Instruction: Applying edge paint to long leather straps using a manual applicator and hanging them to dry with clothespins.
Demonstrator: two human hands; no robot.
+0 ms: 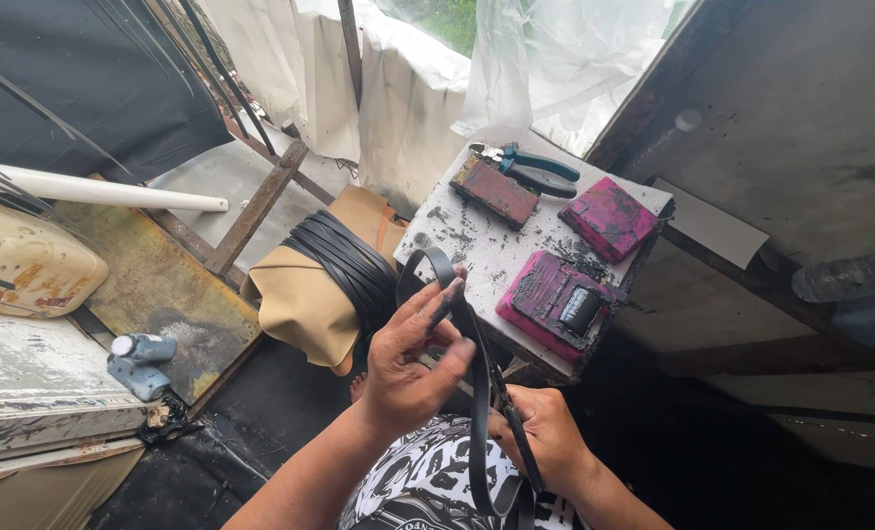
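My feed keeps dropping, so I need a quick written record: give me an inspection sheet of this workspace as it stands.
Surface: small white table, soot-stained and flecked with black debris.
Job's things: black strap, looped, running between both hands.
Clutter: pliers, rusty block, two magenta blocks, one bearing a small black roller.
Grippers: left hand pinches the strap's loop in its fingers; right hand grips it lower down.
Cables: bundle of black straps over a tan bag.
Surroundings: plastic sheeting, yellowed jerrycan, white pipe.
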